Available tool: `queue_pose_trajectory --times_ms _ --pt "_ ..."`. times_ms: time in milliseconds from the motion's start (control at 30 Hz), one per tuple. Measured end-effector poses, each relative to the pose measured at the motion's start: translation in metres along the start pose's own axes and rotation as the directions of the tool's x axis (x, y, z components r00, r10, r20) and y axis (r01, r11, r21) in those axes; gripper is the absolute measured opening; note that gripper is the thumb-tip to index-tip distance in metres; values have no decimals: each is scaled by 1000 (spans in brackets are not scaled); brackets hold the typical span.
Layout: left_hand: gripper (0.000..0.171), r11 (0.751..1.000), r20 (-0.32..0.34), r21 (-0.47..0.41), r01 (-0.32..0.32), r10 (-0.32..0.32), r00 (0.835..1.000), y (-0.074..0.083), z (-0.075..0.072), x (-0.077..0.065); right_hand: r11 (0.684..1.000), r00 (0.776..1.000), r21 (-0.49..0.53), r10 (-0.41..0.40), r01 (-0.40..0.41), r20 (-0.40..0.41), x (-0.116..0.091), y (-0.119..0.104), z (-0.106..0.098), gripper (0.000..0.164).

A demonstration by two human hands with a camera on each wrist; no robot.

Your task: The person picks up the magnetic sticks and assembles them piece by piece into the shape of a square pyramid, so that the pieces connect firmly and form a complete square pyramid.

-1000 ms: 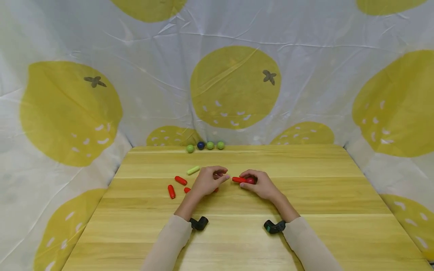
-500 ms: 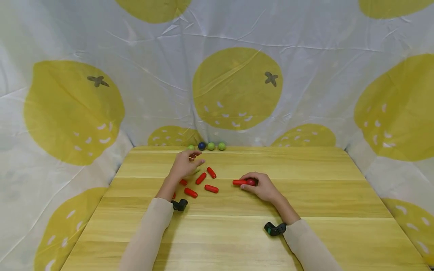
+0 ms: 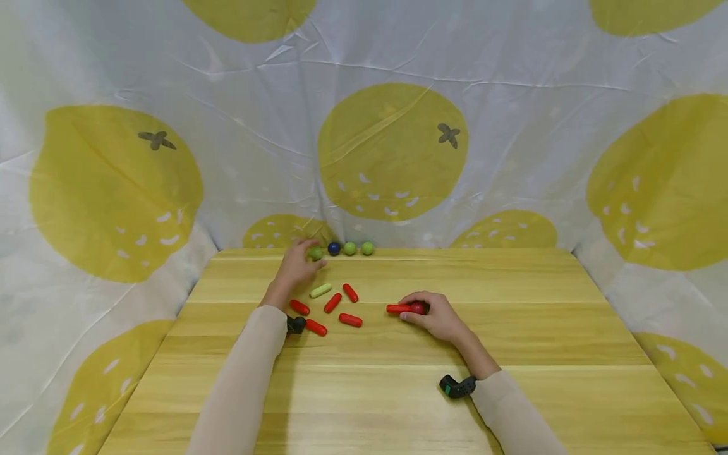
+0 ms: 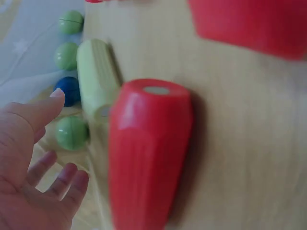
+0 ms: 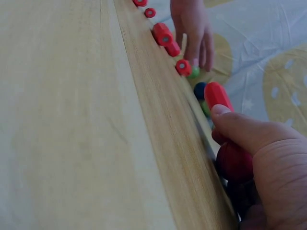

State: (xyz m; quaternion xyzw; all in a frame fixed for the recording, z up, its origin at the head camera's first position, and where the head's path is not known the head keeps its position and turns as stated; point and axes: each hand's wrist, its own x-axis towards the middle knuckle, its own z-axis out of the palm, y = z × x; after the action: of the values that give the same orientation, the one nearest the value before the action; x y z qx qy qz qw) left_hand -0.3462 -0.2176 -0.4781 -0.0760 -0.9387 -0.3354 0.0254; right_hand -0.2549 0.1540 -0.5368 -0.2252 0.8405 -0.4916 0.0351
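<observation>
At the table's back left, my left hand (image 3: 296, 262) reaches round a green ball (image 3: 315, 253). In the left wrist view its thumb and fingers are spread, with a gap to that green ball (image 4: 72, 132). My right hand (image 3: 442, 319) stays right of the middle and pinches a red stick (image 3: 397, 308) with a dark red ball (image 3: 418, 308) at its near end. The right wrist view shows the thumb on the red stick (image 5: 218, 94) and the red ball (image 5: 234, 162) under the hand.
A blue ball (image 3: 333, 248) and two more green balls (image 3: 358, 248) line the table's back edge by the patterned cloth (image 3: 392, 151). Several loose red sticks (image 3: 350, 320) and a pale green stick (image 3: 321, 291) lie between the hands. Sticks have metal discs in their ends.
My left hand has moved from near the right hand, back and left over the loose sticks, to the leftmost green ball. The right hand keeps its grip nearly in place.
</observation>
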Motion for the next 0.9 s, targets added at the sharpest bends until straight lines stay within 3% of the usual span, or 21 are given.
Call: queue_pose_trajectory --times_ms 167,333,533,667,900 --pt "60 1000 38 7 -18 17 999 -7 7 0 1000 1000 -26 17 -17 -11 -1 2 0 24" --pt "50 998 27 28 -55 54 998 -8 11 -1 999 1000 -33 19 -20 -17 -3 1 -1 26" --pt "36 999 28 43 -6 5 1000 -3 5 -6 1000 1000 -8 17 -17 -14 -2 -1 -2 29" --pt "40 1000 18 12 -1 0 1000 4 0 -13 1000 1000 9 8 -7 -7 -1 -2 -1 27" --pt "41 995 21 -81 -59 61 998 16 -1 -35 1000 1000 -5 9 -9 -5 -1 -2 -1 25"
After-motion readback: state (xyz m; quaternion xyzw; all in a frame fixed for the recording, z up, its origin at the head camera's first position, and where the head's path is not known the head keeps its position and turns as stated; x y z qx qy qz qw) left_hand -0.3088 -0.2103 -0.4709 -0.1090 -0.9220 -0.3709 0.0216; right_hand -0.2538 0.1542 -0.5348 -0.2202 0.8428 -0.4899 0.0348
